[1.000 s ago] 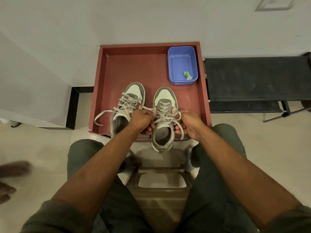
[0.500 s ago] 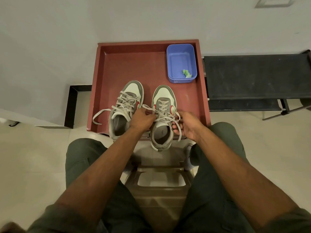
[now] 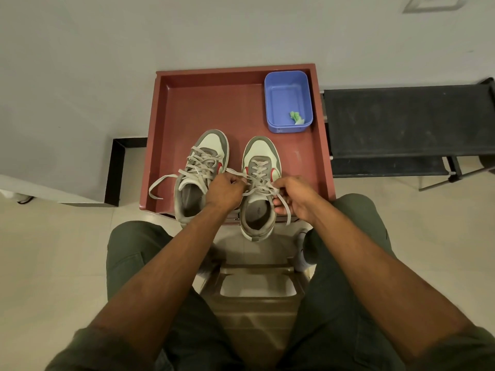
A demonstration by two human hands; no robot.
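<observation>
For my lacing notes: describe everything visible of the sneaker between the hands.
The sneaker is low-cut, white with grey panels and a red side mark, grey laces, leather-like. It stands upright on the red tray, toe toward the wall, heel overhanging the near edge. The left hand and right hand each pinch its laces.

Two shoes (image 3: 211, 141) (image 3: 261, 148), one blue tub (image 3: 284, 97)
</observation>
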